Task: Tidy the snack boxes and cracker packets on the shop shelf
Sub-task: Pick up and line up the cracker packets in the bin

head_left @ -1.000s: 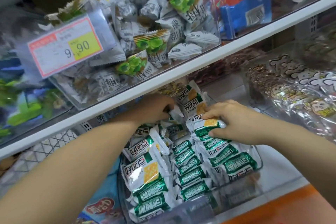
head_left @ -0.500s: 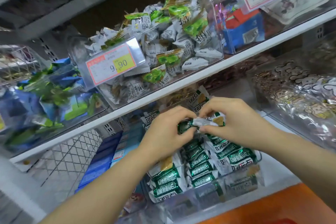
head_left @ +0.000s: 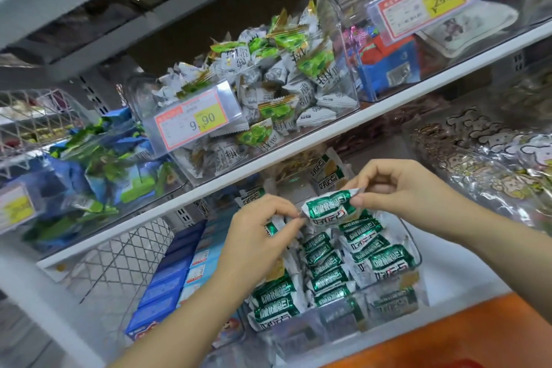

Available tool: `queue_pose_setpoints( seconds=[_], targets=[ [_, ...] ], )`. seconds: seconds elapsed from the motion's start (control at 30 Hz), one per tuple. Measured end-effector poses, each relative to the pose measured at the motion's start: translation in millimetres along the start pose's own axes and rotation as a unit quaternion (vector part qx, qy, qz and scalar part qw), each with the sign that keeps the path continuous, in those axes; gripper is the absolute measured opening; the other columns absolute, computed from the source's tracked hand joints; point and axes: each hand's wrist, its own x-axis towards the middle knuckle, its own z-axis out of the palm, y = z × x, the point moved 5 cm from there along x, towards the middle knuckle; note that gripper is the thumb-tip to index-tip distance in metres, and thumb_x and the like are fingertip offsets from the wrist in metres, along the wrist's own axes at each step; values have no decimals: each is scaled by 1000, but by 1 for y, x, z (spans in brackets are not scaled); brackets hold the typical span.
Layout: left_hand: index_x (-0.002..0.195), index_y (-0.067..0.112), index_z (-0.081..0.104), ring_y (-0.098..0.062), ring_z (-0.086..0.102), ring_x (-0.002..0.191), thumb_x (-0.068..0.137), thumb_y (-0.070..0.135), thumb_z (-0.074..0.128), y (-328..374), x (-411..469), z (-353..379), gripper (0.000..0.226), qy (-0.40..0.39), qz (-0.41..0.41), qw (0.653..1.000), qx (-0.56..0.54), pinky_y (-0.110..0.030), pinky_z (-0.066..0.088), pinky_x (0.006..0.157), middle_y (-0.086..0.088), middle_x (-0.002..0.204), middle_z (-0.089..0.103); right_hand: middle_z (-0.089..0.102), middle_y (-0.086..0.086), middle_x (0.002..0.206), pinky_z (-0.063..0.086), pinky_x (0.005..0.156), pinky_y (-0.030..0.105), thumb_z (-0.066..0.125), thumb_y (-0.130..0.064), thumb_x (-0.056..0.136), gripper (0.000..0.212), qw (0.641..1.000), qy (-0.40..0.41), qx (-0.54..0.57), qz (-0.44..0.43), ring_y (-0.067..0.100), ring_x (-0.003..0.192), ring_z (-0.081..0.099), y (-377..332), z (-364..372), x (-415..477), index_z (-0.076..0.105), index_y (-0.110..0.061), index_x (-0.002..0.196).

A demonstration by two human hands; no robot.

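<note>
Both hands pinch one green cracker packet (head_left: 330, 208) by its ends, left hand (head_left: 263, 236) and right hand (head_left: 400, 188), its long axis nearly level, right end slightly higher, above the clear bin (head_left: 416, 251).

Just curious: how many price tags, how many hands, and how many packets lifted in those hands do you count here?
Price tags: 3, the 9.90 tag, the upside-down tag upper right, the blurred tag at the left edge
Hands: 2, left hand and right hand
Packets held up: 1, the green cracker packet, pinched at both ends
Total: 6
</note>
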Motion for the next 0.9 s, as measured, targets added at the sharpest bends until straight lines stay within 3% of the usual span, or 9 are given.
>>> queue_pose_setpoints(
  seconds=[0.17,0.27,0.4,0.47,0.53,0.6,0.73,0.9],
  targets=[
    [78,17,65,2,60,86,84,13,66,10,-1,0,7,11,22,1000,-6,-10,43,80,15,87,64,73,13,91,55,78,26,75,-17,59,12,997,-3,68,43,19,82,68,11,-4,0,64,-20,62],
    [80,19,63,0,60,86,87,16,63,15,-1,-1,8,8,19,1000,-13,-11,45,78,14,87,64,74,9,87,53,79,26,74,-20,57,15,995,-3,80,58,15,82,67,15,-5,1,63,-15,66],
    [80,20,55,-9,63,71,93,15,56,14,-3,2,14,1,-100,990,-96,-24,49,66,13,73,63,70,8,75,52,68,20,71,-22,65,17,994,-6,94,55,14,71,66,8,2,2,62,-12,76],
    [82,16,52,-17,60,64,96,17,51,12,-1,3,14,12,-167,978,-128,-23,47,60,13,62,60,69,5,73,51,63,16,68,-24,68,21,992,-11,101,70,11,66,64,5,5,3,63,-10,84],
    [83,16,49,-12,53,57,98,20,48,6,-1,6,15,12,-236,959,-154,-17,43,54,14,51,56,65,0,69,53,65,19,67,-27,73,21,991,-39,77,101,9,64,61,5,10,2,63,-10,85],
    [84,18,51,-4,48,51,98,23,47,-2,-3,11,15,0,-295,939,-174,-21,43,59,14,47,52,63,-1,66,54,72,24,65,-26,81,16,985,-67,63,148,10,64,62,9,15,0,62,-11,80],
    [88,15,57,-10,55,56,98,21,49,-13,-8,23,14,-1,-385,877,-286,-32,52,70,-3,75,56,62,-2,57,48,56,15,64,-21,84,18,975,-49,81,202,8,54,58,15,18,-2,58,-11,71],
    [103,15,58,-10,63,59,91,21,58,-6,-15,33,13,-38,-433,799,-415,-32,55,75,6,60,60,55,-1,52,49,51,18,59,-13,90,25,956,-8,168,242,11,49,52,20,18,-2,53,-9,66]
  ],
)
